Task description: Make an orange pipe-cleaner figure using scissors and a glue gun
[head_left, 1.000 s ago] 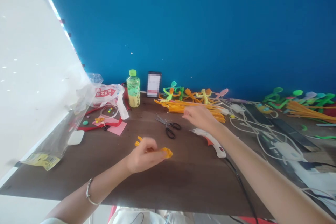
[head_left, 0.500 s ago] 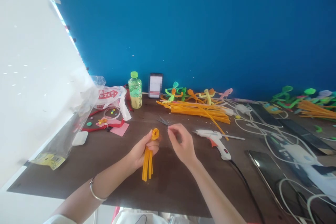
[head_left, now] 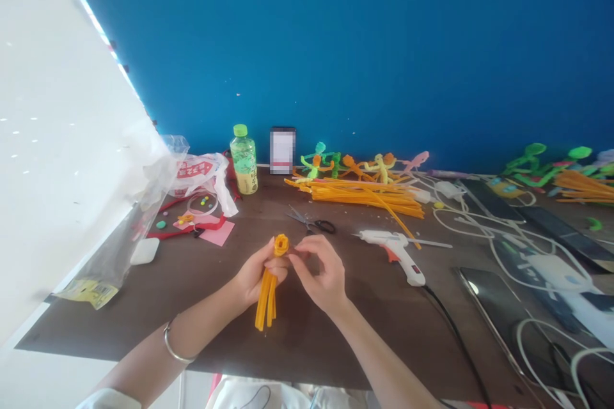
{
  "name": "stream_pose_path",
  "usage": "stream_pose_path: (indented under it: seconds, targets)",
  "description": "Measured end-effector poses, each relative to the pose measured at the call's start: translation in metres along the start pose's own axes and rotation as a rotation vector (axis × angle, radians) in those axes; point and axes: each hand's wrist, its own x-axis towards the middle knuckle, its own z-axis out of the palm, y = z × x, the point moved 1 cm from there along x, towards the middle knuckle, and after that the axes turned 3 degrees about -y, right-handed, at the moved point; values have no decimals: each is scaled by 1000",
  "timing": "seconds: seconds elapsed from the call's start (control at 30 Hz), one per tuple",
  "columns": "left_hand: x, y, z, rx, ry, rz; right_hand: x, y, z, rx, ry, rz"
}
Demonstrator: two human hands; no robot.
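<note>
My left hand (head_left: 261, 270) is wrapped round a bundle of orange pipe cleaners (head_left: 267, 300), whose coiled, ring-like top stands above the fingers while the straight ends hang below. My right hand (head_left: 320, 270) is just right of the coiled top, with thumb and forefinger pinched close to it. Whatever lies between those fingertips is too small to make out. Behind the hands, black-handled scissors (head_left: 311, 222) lie on the dark table (head_left: 192, 307).
A white glue gun (head_left: 396, 249) with a black cord lies to the right, near a dark phone (head_left: 508, 319) and white cables. Further back are orange pipe cleaners (head_left: 359, 197), small figures (head_left: 381, 168), a bottle (head_left: 244, 163) and an upright phone (head_left: 283, 150). Plastic bags (head_left: 206, 176) lie left.
My right hand has moved left and slightly down from the scissors to the coiled top, uncovering the scissors' handles. My left hand still holds the bundle. The view has shifted slightly.
</note>
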Motion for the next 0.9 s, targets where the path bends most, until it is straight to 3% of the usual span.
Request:
stream_pose_path:
  seconds: [0.27, 0.43, 0.63, 0.77, 0.9]
  targets:
    - [3, -3, 0, 62, 6, 38, -2, 2, 5, 1, 26, 130]
    - [6, -6, -2, 97, -66, 34, -2, 4, 7, 13, 34, 209]
    - [6, -7, 4, 293, -175, 132, -2, 5, 6, 28, 53, 233]
    - [3, -6, 10, 448, -173, 181, -3, 3, 7, 15, 72, 251]
    - [5, -4, 8, 443, -177, 184, -3, 4, 8, -24, 92, 221]
